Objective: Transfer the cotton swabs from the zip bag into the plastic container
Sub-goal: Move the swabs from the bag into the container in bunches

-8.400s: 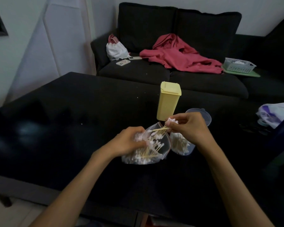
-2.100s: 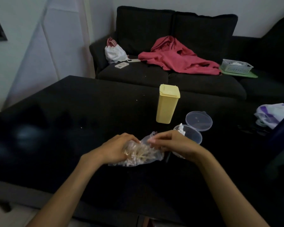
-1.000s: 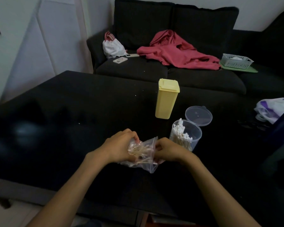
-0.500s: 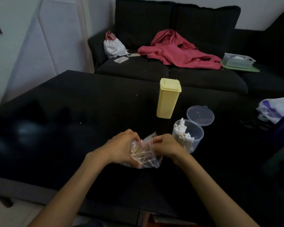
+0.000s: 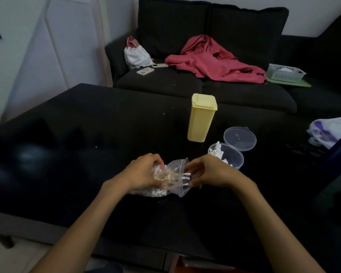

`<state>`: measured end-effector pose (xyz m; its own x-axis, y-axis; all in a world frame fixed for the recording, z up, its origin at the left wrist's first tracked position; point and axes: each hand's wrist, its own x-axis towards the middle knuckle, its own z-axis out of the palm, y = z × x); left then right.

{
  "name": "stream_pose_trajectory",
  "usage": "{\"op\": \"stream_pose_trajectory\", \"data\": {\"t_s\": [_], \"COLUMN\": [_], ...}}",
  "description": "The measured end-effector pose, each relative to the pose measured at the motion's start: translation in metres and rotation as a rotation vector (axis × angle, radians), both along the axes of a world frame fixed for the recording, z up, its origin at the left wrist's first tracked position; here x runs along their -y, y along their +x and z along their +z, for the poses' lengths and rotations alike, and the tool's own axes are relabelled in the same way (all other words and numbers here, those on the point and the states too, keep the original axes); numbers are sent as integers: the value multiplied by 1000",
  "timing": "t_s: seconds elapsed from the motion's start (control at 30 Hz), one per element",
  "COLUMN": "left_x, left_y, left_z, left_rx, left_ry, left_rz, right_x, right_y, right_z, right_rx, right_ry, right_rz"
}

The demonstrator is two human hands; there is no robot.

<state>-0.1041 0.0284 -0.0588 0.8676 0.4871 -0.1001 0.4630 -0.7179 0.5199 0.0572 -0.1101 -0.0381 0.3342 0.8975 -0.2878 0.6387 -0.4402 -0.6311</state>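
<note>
Both hands grip the zip bag [image 5: 173, 181] of cotton swabs [image 5: 165, 177] on the black counter [image 5: 87, 134]: left hand [image 5: 144, 174] fingers curled round its body, right hand [image 5: 207, 171] pinching its mouth. The plastic container [image 5: 227, 156], part-filled, stands just beside the right hand.

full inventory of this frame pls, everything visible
zip bag: 1, clear, on table between both hands, swabs inside
cotton swabs: many, white tips, some in container
plastic container: 1, clear, open, right of bag
lid: 1, clear, behind container
yellow box: 1, upright, mid-table
table: 1, black
sofa: 1, dark, behind table
red cloth: 1, on sofa
white bag: 1, sofa's left end
basket: 1, pale, sofa's right
left hand: grips bag
right hand: pinches bag's mouth
</note>
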Motion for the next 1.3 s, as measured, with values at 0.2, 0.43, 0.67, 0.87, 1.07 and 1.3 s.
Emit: {"op": "stream_pose_trajectory", "data": {"t_s": [0.2,0.43,0.67,0.87,1.07,1.3], "left_x": [0,-4,-12,-14,-7,7], "left_y": [1,-1,-5,-8,-2,3], "left_z": [-1,-2,-1,2,2,3], "left_rx": [-1,31,49,121,133,41], "left_ry": [-14,-88,-148,-233,-165,-184], "left_rz": [-11,-13,-2,46,88,-54], "right_x": [-8,-14,-11,-9,-11,-11], "right_y": [-14,-22,-13,-17,-19,-13], "right_z": [-19,-33,-21,-14,-8,-9], "right_rx": [246,357,-62,-521,-669,-269], "right_ry": [-57,-35,16,132,232,120], "right_rz": [7,-14,-29,-220,-269,-312]}}
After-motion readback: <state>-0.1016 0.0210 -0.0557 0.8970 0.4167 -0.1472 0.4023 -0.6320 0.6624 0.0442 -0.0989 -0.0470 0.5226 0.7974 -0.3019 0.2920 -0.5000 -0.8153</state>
